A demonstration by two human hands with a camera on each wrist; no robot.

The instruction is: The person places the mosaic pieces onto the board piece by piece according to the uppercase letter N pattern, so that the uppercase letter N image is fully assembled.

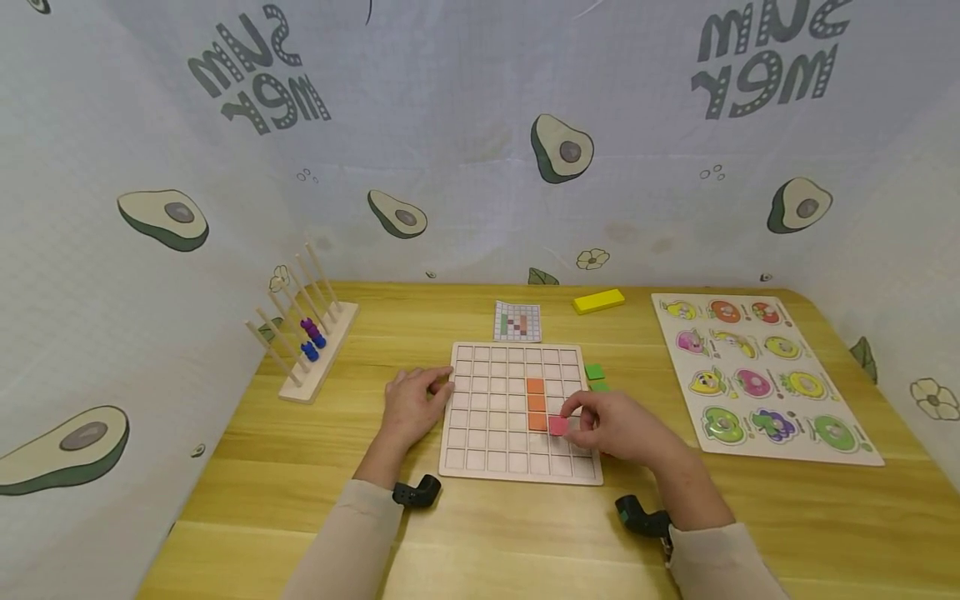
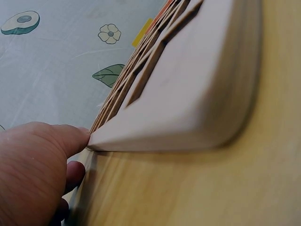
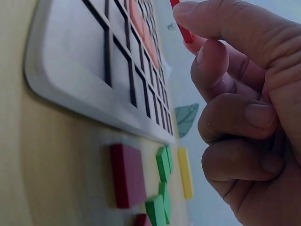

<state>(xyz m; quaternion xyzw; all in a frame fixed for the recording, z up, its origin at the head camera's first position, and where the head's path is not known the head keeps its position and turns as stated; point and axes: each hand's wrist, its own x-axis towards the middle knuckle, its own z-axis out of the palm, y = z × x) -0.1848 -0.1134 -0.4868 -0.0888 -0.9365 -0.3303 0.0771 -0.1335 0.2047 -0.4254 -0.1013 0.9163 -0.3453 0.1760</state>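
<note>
board (image 1: 497,402) holds orange tiles (image 1: 536,403); right hand (image 1: 624,426) pinches pink tile (image 1: 557,427)

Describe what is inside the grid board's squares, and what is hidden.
Three orange tiles sit in one column of the grid board. The right hand holds a pinkish-red tile over it; squares that hand and tile cover cannot be seen.

The person wears a plain cream left sleeve (image 1: 348,533) and a matching right sleeve (image 1: 716,560), each reaching almost to the wrist. A bent, matt black left camera (image 1: 418,492) and a similar right camera (image 1: 642,517), marked with a small green patch, sit at the wrists. The fingers (image 3: 230,117) are bare, with short nails.
</note>
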